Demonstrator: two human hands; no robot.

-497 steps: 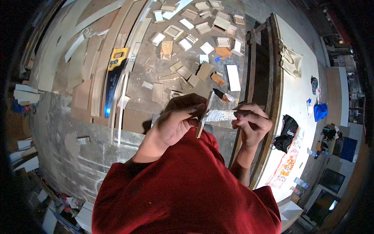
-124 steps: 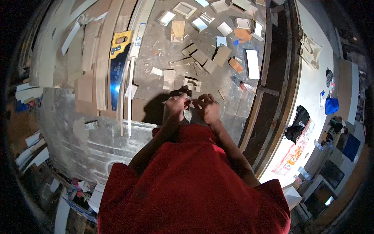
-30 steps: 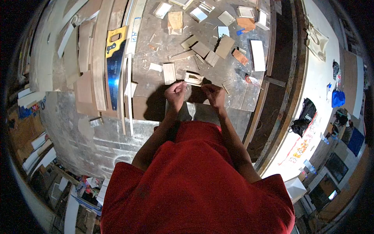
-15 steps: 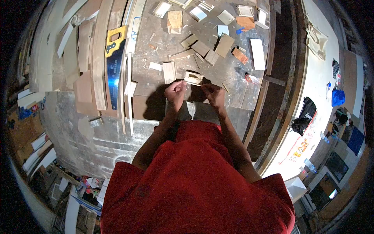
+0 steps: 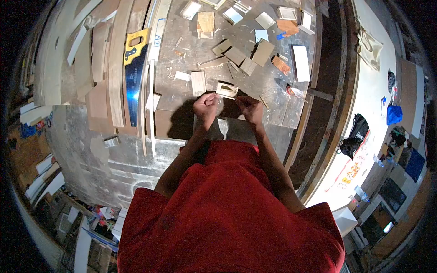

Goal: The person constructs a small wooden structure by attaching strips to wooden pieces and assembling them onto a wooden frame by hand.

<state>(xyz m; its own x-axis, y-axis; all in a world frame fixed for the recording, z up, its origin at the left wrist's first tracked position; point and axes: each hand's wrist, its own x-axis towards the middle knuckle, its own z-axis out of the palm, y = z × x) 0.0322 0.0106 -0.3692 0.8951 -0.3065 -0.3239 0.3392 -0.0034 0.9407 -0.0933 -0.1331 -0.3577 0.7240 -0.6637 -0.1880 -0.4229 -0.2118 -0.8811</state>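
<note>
My left hand (image 5: pixel 205 108) is closed, its fingers pressed together near the table's front edge. Just right of it, my right hand (image 5: pixel 250 109) is also closed in a pinch. Whatever either hand may hold is too small to make out. Between and just beyond the fingertips lies a small pale wooden frame (image 5: pixel 226 90) with a raised rim. A flat light wood block (image 5: pixel 198 83) rests beyond my left hand. To the right of my right hand is a thin wooden stick (image 5: pixel 263 101).
A yellow-handled saw (image 5: pixel 135 68) lies on long boards at the left. Brown wood pieces (image 5: pixel 262 52), a white rectangular piece (image 5: pixel 300 63) and several small frames are scattered over the table (image 5: pixel 170 102). A black bag (image 5: pixel 357 134) lies on the white surface at the right.
Since the oldest frame, the white strip and wooden piece have left my hands, and my hands have moved down and apart. Over the last second they have barely moved.
</note>
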